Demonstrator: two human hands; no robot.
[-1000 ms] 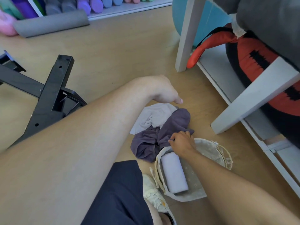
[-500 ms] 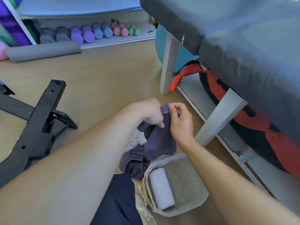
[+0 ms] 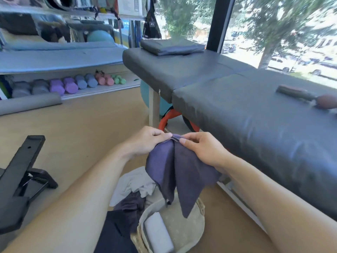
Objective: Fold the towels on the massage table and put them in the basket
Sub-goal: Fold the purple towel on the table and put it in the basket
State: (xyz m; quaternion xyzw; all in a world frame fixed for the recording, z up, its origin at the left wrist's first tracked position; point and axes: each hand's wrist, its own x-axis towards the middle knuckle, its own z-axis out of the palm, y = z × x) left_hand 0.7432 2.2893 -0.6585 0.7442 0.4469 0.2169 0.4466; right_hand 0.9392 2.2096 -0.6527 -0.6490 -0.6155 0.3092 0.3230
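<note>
A dark purple towel (image 3: 182,168) hangs in the air, pinched at its top edge by my left hand (image 3: 145,141) and my right hand (image 3: 202,148), which sit close together. Below it on the floor stands a round woven basket (image 3: 198,207) with a pale lining and one folded white towel (image 3: 158,234) inside. Beside the basket lie a crumpled white towel (image 3: 131,183) and another dark purple towel (image 3: 129,205). The grey massage table (image 3: 237,106) stretches along the right, level with my hands.
A folded grey sheet (image 3: 171,46) lies at the table's far end, a brush-like tool (image 3: 300,94) on its right part. Black metal legs (image 3: 21,172) stand on the floor at left. A low shelf holds coloured dumbbells (image 3: 69,84) and a grey roll (image 3: 29,105).
The purple towel has been picked up off the floor pile and raised well above the basket. Both hands now pinch its top edge, and my view has lifted toward the table.
</note>
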